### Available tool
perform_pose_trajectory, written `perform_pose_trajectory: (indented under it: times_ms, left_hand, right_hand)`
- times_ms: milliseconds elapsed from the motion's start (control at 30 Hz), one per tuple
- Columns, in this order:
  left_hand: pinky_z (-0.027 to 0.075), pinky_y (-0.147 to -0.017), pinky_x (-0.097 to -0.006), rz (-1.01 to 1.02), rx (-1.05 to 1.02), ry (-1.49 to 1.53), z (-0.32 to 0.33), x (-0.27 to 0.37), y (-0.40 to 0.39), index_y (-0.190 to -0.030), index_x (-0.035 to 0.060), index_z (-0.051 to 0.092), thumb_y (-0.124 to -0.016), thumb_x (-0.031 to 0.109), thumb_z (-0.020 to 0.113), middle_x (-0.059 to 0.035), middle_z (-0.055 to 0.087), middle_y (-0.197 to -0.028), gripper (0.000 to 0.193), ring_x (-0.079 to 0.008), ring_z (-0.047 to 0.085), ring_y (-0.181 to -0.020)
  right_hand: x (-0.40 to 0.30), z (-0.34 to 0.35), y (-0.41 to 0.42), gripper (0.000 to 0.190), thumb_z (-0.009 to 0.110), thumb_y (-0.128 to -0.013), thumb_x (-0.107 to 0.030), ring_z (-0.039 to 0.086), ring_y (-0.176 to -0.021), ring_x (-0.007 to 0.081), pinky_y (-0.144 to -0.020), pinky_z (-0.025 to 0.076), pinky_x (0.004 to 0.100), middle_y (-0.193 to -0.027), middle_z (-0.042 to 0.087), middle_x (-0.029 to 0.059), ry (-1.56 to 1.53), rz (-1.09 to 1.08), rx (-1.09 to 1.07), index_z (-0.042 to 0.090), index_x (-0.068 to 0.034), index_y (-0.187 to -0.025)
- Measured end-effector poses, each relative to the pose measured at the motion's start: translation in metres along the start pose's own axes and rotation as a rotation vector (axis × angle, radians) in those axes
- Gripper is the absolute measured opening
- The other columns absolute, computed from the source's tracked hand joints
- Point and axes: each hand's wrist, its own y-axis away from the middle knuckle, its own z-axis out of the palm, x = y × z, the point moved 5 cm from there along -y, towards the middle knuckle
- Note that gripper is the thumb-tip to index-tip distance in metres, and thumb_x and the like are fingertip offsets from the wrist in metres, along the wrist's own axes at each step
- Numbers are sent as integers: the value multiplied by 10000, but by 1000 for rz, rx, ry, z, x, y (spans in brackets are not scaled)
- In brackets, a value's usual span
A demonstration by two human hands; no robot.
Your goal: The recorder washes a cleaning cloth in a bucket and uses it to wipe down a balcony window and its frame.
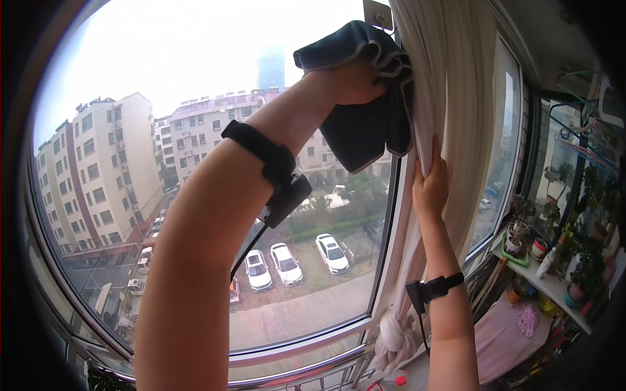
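Observation:
My left hand (pixel 358 84) is raised high and grips a dark cloth (pixel 359 132) with a pale stitched edge. The cloth lies over the upper right part of the window pane (pixel 205 313), beside its frame, and hangs in folds that hide some of my fingers. Lower and to the right, my right hand (pixel 431 188) has hold of a white curtain (pixel 459 97) by its edge. That curtain hangs down along the window frame (pixel 391 234) and ends in a knot (pixel 393 335) near the bottom. Each forearm wears a black strap with a small cabled device.
A metal rail (pixel 313 366) runs below the window. At right, a shelf (pixel 552 288) bears several potted plants, with clothes hangers (pixel 577 127) above. A pink cloth (pixel 508 337) lies lower down. A hook plate (pixel 378 14) sits at the top. Outside are buildings and parked cars.

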Motion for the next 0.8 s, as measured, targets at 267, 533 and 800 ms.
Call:
perform_pose_trajectory:
  times_ms: [267,533,800]
  left_hand:
    - [346,-1029,-490,15,283,57,9,37,-2,-1290,171,543,-849,434,545,-134,528,-1292,514,-411,436,-1181]
    - [406,-911,-516,26,148,-79,-3,27,7,-1241,163,579,-805,450,597,-181,616,-1128,523,-428,522,-1086]
    - [399,-838,-554,-290,468,-125,12,43,4,-1125,189,615,-753,373,625,-98,561,-1171,416,-335,545,-1073]
  right_hand:
    - [-7,1,-1,594,581,-918,-238,576,-1046,331,-862,488,452,-1155,582,134,-11,-20,7,338,-191,-1459]
    - [2,0,-2,596,580,-922,-243,579,-1043,331,-858,488,445,-1126,590,146,0,15,-46,336,-192,-1463]
    - [4,1,0,611,586,-920,-245,591,-1019,327,-801,526,444,-1139,577,131,50,24,-47,322,-214,-1470]
